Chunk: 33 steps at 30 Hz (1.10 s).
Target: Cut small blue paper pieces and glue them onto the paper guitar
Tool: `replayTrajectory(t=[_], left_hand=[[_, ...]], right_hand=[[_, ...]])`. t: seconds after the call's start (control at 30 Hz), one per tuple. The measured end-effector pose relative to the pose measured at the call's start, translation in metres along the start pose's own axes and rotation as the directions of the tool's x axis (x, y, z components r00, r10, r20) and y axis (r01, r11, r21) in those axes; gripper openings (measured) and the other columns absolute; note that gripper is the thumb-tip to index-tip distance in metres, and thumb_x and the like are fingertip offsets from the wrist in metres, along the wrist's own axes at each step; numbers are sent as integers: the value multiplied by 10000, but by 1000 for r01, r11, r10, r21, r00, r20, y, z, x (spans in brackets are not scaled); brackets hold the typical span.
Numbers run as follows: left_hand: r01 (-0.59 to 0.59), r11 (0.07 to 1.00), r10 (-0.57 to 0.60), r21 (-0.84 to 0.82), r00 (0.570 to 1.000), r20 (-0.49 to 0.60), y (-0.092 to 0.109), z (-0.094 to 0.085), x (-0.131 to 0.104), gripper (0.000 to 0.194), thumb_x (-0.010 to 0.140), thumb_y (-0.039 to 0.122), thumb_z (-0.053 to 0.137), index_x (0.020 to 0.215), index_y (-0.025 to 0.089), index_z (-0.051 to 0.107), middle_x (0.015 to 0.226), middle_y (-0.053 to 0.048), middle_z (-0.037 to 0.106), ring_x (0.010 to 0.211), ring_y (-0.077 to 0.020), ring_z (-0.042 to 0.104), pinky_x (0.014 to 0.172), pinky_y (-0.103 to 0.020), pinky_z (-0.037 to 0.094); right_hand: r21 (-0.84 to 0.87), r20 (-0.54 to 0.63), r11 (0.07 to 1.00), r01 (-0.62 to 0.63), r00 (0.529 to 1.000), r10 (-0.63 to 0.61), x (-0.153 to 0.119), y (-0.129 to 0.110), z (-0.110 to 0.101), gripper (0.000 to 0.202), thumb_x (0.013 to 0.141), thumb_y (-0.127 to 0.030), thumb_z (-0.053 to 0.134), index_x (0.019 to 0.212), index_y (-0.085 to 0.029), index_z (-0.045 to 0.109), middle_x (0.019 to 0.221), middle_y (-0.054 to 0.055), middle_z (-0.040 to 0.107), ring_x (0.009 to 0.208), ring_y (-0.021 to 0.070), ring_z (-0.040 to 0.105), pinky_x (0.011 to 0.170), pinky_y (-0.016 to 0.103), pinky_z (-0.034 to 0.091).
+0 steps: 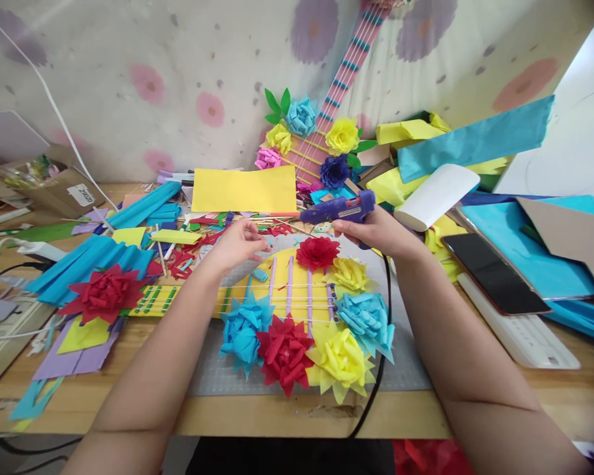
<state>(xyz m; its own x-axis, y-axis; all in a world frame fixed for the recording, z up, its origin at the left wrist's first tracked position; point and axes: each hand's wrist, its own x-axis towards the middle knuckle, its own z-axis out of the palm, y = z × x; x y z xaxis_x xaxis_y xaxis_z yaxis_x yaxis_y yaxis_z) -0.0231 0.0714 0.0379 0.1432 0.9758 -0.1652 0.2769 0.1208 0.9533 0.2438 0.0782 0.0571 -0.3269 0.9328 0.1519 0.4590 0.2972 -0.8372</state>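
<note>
My right hand (371,231) is wrapped round a purple hot glue gun (339,210), its nozzle pointing left and its black cord running down past the flowers. My left hand (240,243) has its fingers curled and pinched together above a yellow paper guitar (301,290); what they hold, if anything, I cannot make out. A small blue paper piece (260,274) lies on the guitar just below the fingertips. Paper flowers line the guitar's body: red (286,353), yellow (343,359) and blue (247,330) ones among them. Purple strips and white strings cross it.
A finished-looking pink paper guitar (301,148) leans on the wall. Paper scraps and a yellow sheet (244,189) lie behind the work. A phone (495,272) rests on a white keyboard-like object (519,323) at right. A red flower (103,293) sits by the guitar's neck.
</note>
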Motion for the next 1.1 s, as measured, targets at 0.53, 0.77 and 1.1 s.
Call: replayTrajectory(t=[0.53, 0.77, 1.1], left_hand=[[-445, 457, 256, 770, 895, 365, 21, -4, 7, 212, 736, 198, 581, 921, 228, 480, 853, -36, 658, 845, -237, 635, 739, -285, 419], [-439, 385, 225, 811, 898, 379, 18, -1, 10, 231, 752, 204, 557, 968, 220, 477, 859, -51, 658, 853, -234, 635, 732, -273, 423], [-401, 518, 220, 755, 916, 336, 10, 0, 9, 230, 743, 231, 578, 952, 230, 481, 866, -64, 672, 864, -254, 648, 757, -292, 438]], right_hand=[[337, -323, 941, 17, 941, 99, -4, 10, -39, 466, 649, -597, 694, 634, -151, 561, 606, 6, 546, 440, 53, 403, 427, 240, 285], [391, -301, 920, 19, 947, 109, -1, 14, -37, 455, 637, -584, 711, 635, -163, 540, 602, 0, 541, 439, 54, 398, 423, 238, 271], [382, -308, 924, 15, 945, 112, -1, 14, -37, 443, 660, -568, 701, 623, -158, 537, 594, -7, 528, 440, 45, 396, 419, 230, 268]])
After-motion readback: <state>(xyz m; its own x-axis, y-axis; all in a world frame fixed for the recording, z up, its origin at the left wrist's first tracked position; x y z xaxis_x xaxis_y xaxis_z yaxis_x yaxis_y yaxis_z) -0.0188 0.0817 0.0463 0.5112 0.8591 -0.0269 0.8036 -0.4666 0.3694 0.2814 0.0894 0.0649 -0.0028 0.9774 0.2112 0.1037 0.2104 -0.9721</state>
